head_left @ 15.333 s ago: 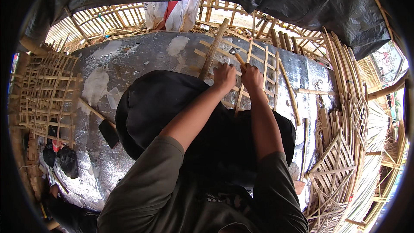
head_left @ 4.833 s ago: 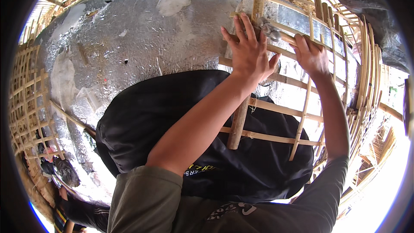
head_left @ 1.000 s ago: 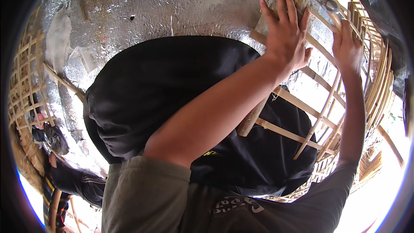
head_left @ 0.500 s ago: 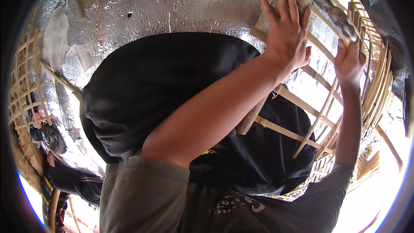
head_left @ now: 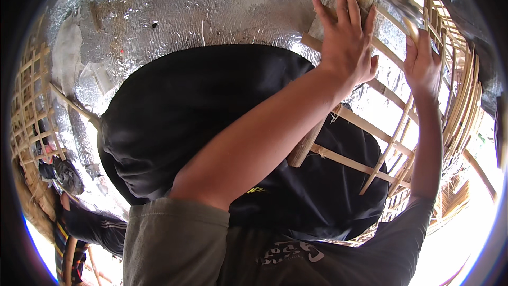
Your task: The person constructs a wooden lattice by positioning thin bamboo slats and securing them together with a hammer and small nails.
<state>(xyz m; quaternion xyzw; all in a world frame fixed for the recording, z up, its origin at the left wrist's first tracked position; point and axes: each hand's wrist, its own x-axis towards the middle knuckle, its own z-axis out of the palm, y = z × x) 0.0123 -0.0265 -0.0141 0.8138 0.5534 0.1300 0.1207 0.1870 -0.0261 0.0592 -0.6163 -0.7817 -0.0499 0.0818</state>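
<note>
My left hand [head_left: 345, 42] is open, fingers stretched out and spread. It presses against a bamboo pole [head_left: 307, 145] that runs up behind it, beside a rough grey surface. In my right hand [head_left: 422, 66] is a hammer [head_left: 411, 29], gripped by its light handle. Its metal head is smeared by motion near the pole's upper end. Flat bamboo slats [head_left: 365, 124] cross behind both hands, forming part of an open lattice. My left palm and the parts of the pole behind it are hidden.
A large black cloth-covered bulk [head_left: 206, 90] fills the middle, behind my left arm. Crinkled silver foil sheeting [head_left: 174, 16] lines the surface above. Woven bamboo lattice [head_left: 32, 106] curves along the left. At lower left appears another person's dark sleeve [head_left: 100, 228].
The hammer has swung up and left toward the pole, and my right hand has shifted slightly left. My left hand keeps its place on the pole; the view has shifted a little.
</note>
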